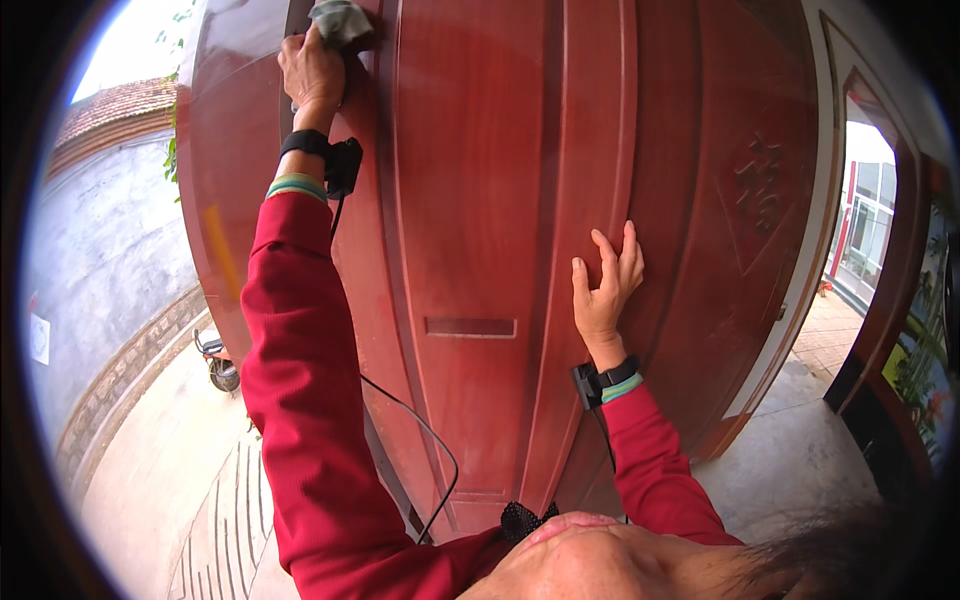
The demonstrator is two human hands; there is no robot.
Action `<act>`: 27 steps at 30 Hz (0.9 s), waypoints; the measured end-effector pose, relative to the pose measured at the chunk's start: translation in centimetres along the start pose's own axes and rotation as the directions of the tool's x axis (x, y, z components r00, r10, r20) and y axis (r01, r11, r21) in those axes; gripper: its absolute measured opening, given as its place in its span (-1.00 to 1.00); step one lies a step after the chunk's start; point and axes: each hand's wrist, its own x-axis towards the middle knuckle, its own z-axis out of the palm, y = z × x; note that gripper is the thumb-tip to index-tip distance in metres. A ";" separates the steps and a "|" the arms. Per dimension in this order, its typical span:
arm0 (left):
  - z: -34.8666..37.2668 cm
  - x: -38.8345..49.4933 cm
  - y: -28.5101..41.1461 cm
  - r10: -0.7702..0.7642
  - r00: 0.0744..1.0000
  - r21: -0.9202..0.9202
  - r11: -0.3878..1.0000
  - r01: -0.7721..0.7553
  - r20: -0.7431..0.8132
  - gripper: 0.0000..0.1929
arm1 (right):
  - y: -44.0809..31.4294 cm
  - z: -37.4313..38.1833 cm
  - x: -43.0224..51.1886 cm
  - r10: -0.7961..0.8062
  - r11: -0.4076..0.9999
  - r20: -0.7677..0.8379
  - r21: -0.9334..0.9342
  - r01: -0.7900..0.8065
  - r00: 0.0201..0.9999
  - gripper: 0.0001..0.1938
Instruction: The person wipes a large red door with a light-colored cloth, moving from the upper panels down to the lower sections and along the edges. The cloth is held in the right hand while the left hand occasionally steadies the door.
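A red wooden door [469, 187] with raised vertical mouldings fills the middle of the view. High at the upper left, my left hand [313, 71] grips a crumpled grey-white cloth [341, 22] against the edge of the door's frame; part of the cloth is cut off by the top of the picture. Lower and to the right, my right hand [607, 289] rests on the door surface, fingers spread, holding nothing. Between the hands, a shallow rectangular recess [471, 328] is cut into the panel. Each wrist wears a black strap with a small device.
A black cable [420, 424] hangs below my left arm. On the right side of the door is a carved diamond emblem [757, 202]. Outside at left are a plastered wall [112, 225], a parked scooter [221, 367] and a grooved concrete ramp [221, 517]. A doorway [862, 225] stands at right.
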 end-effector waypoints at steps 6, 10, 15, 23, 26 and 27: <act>2.5 -2.1 9.7 0.207 0.970 -0.082 0.972 -0.219 -0.127 -0.51 | -0.1 0.1 0.5 0.021 0.996 -0.041 0.087 -0.017 0.999 -0.57; 0.7 -9.1 21.3 0.525 0.851 -0.325 0.800 -0.504 -0.027 -0.56 | -0.1 0.3 0.7 0.056 0.991 -0.088 0.128 -0.044 0.995 -0.64; 0.9 -8.1 25.0 0.789 0.589 -0.242 0.545 -0.803 -0.175 -0.53 | -0.1 0.7 0.8 0.131 0.967 -0.125 0.233 -0.099 0.983 -0.73; 4.5 6.7 11.4 0.444 0.895 -0.009 0.896 -0.445 -0.029 -0.69 | -0.1 0.1 0.8 0.177 0.951 -0.108 0.274 -0.142 0.978 -0.79; 3.4 9.1 2.3 0.130 0.983 0.148 0.978 -0.149 0.128 -0.60 | -0.2 0.0 0.9 0.163 0.959 -0.106 0.249 -0.133 0.981 -0.78; 3.7 9.7 0.8 0.077 0.992 0.172 0.981 -0.093 0.101 -0.58 | -0.3 0.0 1.0 0.158 0.962 -0.109 0.243 -0.127 0.981 -0.78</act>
